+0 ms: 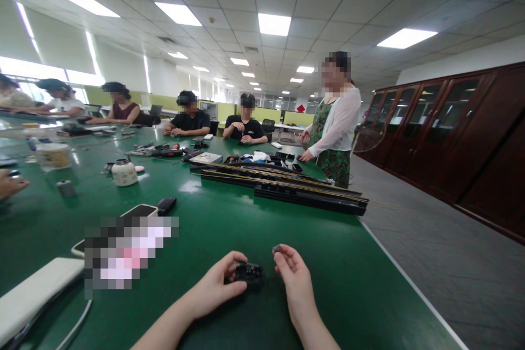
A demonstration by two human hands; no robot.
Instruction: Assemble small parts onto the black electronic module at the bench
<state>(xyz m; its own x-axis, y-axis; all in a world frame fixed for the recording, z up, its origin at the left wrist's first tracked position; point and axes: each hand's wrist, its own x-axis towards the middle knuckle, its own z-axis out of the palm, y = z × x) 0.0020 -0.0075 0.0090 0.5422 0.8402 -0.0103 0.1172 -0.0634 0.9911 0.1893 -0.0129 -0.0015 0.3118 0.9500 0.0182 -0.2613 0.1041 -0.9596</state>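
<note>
Low over the green table, my left hand point(219, 283) grips a small black device part point(249, 274) between thumb and fingers. Its upper side shows some metallic or shiny detail, too small to make out. A short distance to the right, my right hand point(294, 272) pinches a tiny greyish piece point(277, 249) between thumb and forefinger. The piece is apart from the black part, and its kind cannot be told. Both hands are near the table's front edge.
Long black rails with thin brass-coloured rods point(287, 180) lie across the table ahead. To the left are a phone point(137, 211), a white box-like object point(36, 295) with a cable, and a white jar point(124, 173). A person point(334, 120) stands at the right edge; several others sit around.
</note>
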